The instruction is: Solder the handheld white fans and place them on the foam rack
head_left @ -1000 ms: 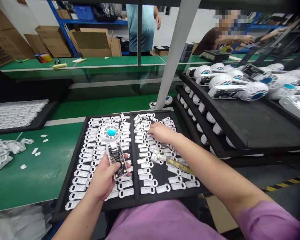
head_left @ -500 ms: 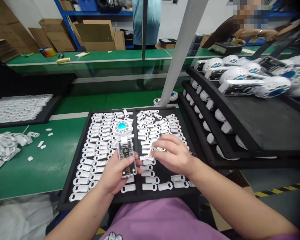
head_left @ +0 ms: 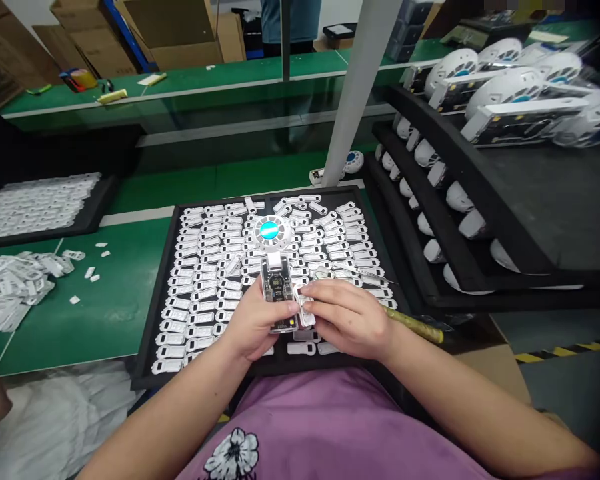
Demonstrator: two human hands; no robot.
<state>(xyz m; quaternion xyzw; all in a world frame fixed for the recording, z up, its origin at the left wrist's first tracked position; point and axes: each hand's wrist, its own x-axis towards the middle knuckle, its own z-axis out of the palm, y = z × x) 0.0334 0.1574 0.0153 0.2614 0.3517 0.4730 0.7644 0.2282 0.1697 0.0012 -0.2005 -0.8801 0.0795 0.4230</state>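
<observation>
The left hand (head_left: 257,320) grips a clear rectangular plastic-cased circuit module (head_left: 277,293); the right hand (head_left: 343,317) pinches a small white plastic clip (head_left: 305,312) against its edge; both close together above a black foam tray (head_left: 147,340) of white clips (head_left: 200,287).

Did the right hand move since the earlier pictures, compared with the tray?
Yes. The right hand moved toward the near rim of the black tray, closer to the person's body.
</observation>
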